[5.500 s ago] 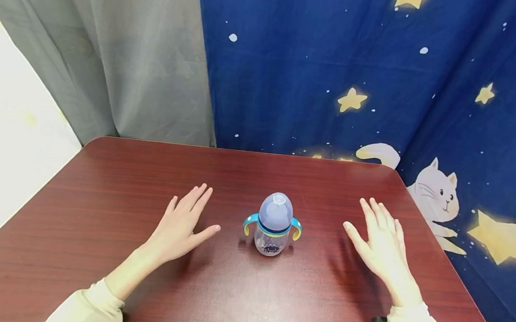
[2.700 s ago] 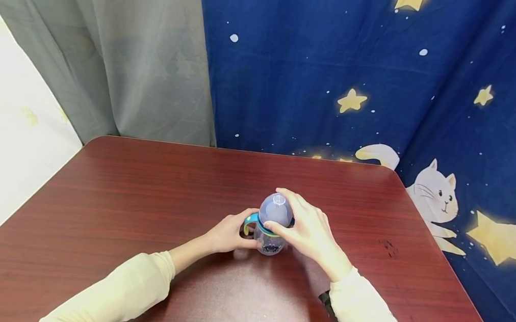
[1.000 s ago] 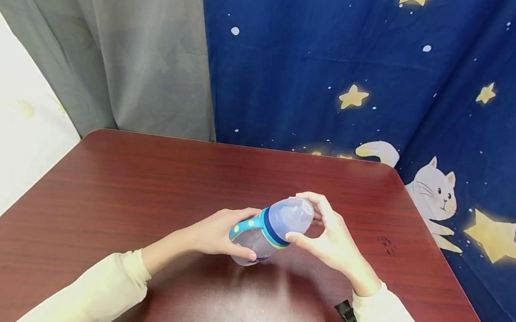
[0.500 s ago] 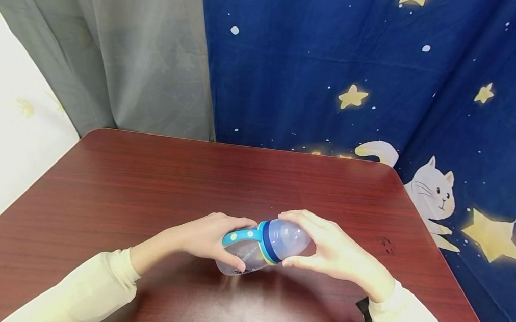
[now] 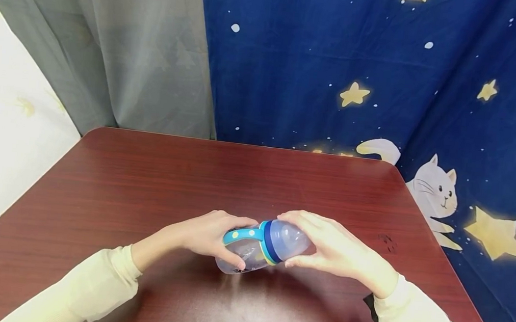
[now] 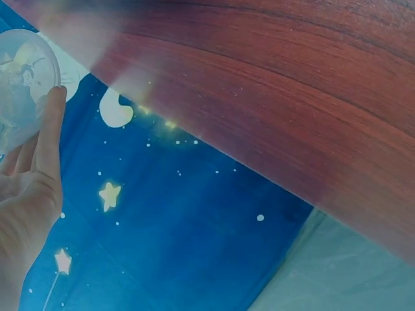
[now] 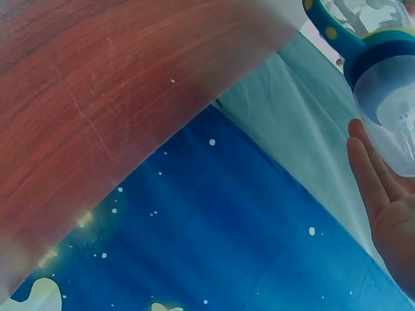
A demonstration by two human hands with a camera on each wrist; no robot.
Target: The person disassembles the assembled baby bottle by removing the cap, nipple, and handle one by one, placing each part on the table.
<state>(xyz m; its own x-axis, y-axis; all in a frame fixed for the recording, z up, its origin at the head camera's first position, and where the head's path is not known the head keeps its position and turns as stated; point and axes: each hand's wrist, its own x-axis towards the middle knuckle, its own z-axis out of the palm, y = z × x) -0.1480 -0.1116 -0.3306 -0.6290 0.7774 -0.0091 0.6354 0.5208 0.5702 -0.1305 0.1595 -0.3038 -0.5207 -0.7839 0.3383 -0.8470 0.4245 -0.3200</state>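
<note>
1. A clear bottle (image 5: 251,254) is held on its side, slightly tilted, over the near-middle part of the worktop (image 5: 169,173); whether the surface is touched cannot be told.
2. The bottle's body is gripped by the left hand (image 5: 207,234), its thumb laid across the front, beside a dotted blue handle (image 5: 243,234).
3. The domed translucent cap (image 5: 285,241), seated against a navy ring (image 5: 271,242), is gripped by the right hand (image 5: 335,247).
4. The worktop is backed by a grey curtain (image 5: 156,55) and a star-printed blue curtain (image 5: 289,71).

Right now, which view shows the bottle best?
Head: it frames the bottle end to end. Left wrist catches only a clear part at the edge; right wrist, cap, collar, handle and some body, cropped.
</note>
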